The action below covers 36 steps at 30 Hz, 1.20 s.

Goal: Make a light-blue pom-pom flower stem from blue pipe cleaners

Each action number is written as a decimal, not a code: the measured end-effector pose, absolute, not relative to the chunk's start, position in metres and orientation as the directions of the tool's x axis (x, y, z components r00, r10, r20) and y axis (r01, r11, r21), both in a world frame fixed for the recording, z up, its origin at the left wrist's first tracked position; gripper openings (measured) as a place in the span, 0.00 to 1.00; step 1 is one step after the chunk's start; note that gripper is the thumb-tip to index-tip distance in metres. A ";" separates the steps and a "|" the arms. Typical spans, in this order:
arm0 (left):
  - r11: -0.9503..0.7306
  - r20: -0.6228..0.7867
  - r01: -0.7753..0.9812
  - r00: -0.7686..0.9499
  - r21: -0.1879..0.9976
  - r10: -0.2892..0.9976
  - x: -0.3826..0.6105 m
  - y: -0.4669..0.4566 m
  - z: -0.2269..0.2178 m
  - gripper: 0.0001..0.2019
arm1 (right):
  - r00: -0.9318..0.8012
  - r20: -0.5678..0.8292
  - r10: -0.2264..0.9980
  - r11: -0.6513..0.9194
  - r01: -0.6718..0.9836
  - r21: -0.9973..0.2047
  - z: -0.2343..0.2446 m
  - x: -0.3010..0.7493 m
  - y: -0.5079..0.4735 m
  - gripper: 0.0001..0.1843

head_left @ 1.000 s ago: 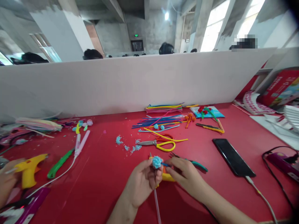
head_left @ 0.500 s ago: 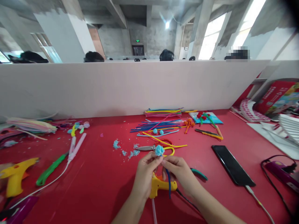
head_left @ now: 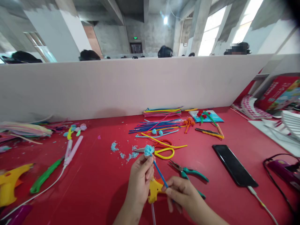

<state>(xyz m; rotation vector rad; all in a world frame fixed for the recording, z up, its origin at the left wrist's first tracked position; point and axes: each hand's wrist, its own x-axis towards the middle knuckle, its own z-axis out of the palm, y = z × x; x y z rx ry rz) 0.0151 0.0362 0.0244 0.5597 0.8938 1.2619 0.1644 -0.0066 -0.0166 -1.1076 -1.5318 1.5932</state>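
Note:
Between the fingertips of my left hand (head_left: 140, 175) is a fluffy light-blue pipe cleaner flower (head_left: 149, 150), held at its base. A dark-blue pipe cleaner (head_left: 159, 172) runs from under it down to the right as a stem. My right hand (head_left: 182, 195) pinches this stem near its lower part. Below the hands lies a yellow glue gun (head_left: 153, 190), partly covered by my right hand. Just beyond the flower are scissors (head_left: 165, 153) with red and yellow handles. Green-handled pliers (head_left: 187, 171) lie beyond my right hand, which hides part of them.
Bundled pipe cleaners (head_left: 162, 112) lie by the white partition (head_left: 117, 84). Blue fluff scraps (head_left: 132, 155) are scattered left of the scissors. A phone (head_left: 234, 165) with a cable lies right. Leftward are a green-handled tool (head_left: 47, 175), a pink hair straightener (head_left: 73, 151) and another yellow glue gun (head_left: 11, 182).
My right hand has slid down and right along the stem, away from the flower, straightening it. The flower and my left hand have shifted slightly left. More of the pliers shows.

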 end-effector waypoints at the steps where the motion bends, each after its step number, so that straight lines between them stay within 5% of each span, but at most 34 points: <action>1: 0.251 -0.274 -0.571 0.046 0.781 0.961 0.015 0.037 0.023 0.11 | -0.400 -0.066 0.914 -0.004 0.154 -0.988 -0.017 0.164 -0.009 0.18; 4: 0.260 -0.290 -0.554 0.035 0.791 0.956 0.017 0.042 0.019 0.11 | -0.323 0.096 0.941 0.184 0.253 -0.950 -0.015 0.163 -0.013 0.15; 10: 0.109 -0.166 -0.381 -0.120 0.918 0.979 0.008 0.054 0.021 0.11 | -0.355 -0.236 0.905 -0.268 -0.045 -0.962 -0.011 0.159 -0.011 0.31; 12: 0.092 -0.157 -0.375 -0.148 0.922 0.976 -0.002 0.062 0.030 0.11 | -0.411 -0.276 0.869 -0.266 0.082 -0.961 -0.007 0.164 -0.003 0.30; 15: 0.079 -0.123 -0.301 -0.130 0.950 0.984 -0.014 0.077 0.049 0.11 | -0.370 -0.172 0.913 -0.024 0.372 -0.928 0.002 0.179 0.030 0.19; 18: 0.030 -0.054 -0.268 -0.082 0.963 0.995 -0.013 0.092 0.066 0.09 | -0.225 0.036 0.974 0.194 0.736 -0.648 0.009 0.193 0.089 0.10; 24: 0.066 -0.059 -0.297 0.031 0.953 0.998 -0.004 0.109 0.060 0.09 | -0.138 0.109 0.984 0.174 0.843 -0.509 -0.016 0.183 0.197 0.08; 30: 0.049 -0.066 -0.277 -0.052 0.960 0.996 -0.024 0.126 0.047 0.09 | -0.109 0.109 0.988 0.152 0.786 -0.600 -0.035 0.170 0.221 0.09; 32: 0.066 -0.088 -0.287 -0.063 0.956 0.994 -0.027 0.130 0.045 0.09 | -0.086 0.121 0.989 0.145 0.727 -0.671 -0.024 0.173 0.218 0.05; 36: 0.122 -0.147 -0.339 -0.051 0.933 0.988 -0.017 0.129 0.040 0.10 | -0.075 0.098 0.992 0.123 0.537 -0.834 0.010 0.176 0.190 0.11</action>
